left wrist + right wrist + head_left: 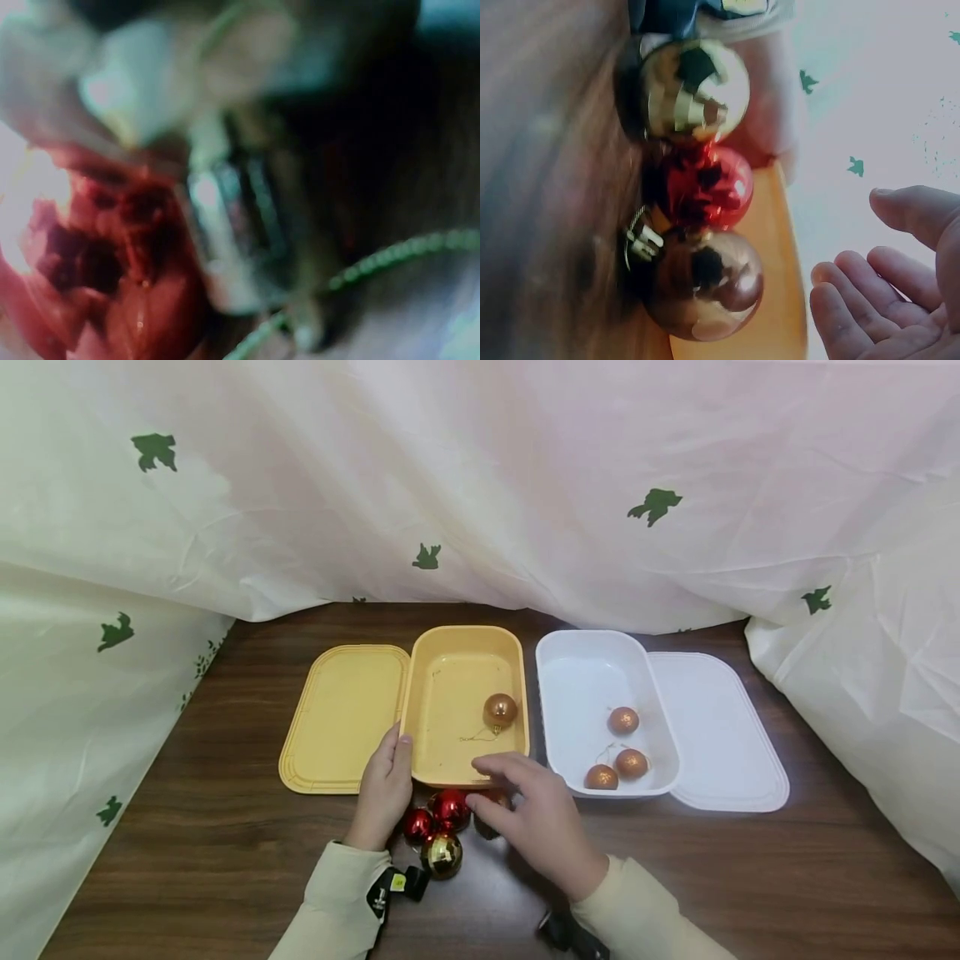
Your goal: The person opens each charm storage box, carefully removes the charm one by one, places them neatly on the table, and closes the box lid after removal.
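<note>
White cloth (480, 485) with green bird shapes hangs behind and beside a dark wooden table (172, 835). On it, side by side, stand a white container (573, 693) and, to its left, a yellow container (450, 681). A white lid (723, 735) and a yellow lid (341, 722) lie at their outer sides. The right hand (540, 818) is above the yellow container's front edge, its grip unfilled — thumb and fingers apart. The left hand (385, 789) rests against that container's left front corner, fingers extended. One shiny copper ball (500, 710) lies inside the yellow container; three glittery copper balls (632, 764) lie inside the white one. Before the yellow container sit a bronze ball (705, 289), a gold ball (442, 855) and two red balls (450, 810) — closely clustered. The left wrist view is blurred.
</note>
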The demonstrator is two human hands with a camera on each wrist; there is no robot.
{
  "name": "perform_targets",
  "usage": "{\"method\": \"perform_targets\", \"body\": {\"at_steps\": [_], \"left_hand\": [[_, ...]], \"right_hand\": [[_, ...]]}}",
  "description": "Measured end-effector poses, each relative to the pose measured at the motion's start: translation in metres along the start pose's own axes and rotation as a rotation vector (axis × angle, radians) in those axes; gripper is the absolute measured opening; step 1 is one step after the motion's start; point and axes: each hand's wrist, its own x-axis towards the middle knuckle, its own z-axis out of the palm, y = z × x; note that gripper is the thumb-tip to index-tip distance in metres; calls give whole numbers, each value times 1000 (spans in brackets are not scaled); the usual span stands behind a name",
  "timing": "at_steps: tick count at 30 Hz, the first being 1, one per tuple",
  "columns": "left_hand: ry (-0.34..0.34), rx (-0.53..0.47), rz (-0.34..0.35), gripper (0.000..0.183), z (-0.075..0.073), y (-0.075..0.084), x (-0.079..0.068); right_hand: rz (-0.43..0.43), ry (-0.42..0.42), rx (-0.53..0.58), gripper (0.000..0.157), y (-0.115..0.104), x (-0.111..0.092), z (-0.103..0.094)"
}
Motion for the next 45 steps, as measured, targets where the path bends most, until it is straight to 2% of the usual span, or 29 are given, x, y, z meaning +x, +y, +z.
{"method": "perform_targets", "body": {"at_steps": [7,13,17,28,35,45], "left_hand": [[-7,-3,-7,46,1,-3,0],[0,2,-1,46,1,-3,0],[-2,1,-2,47,1,-3,0],[0,3,5,46,0,1,0],[3,6,1,46,-1,-1,0],[-5,3,0,47,0,-2,0]], "right_hand": [[78,-25,23,39,5,16,2],[131,-54,-3,52,7,32,4],[132,-60,-77,60,8,41,4],[91,-24,-212,61,16,57,7],[163,-101,-250,66,12,65,8],[194,-188,-421,69,12,78,14]]}}
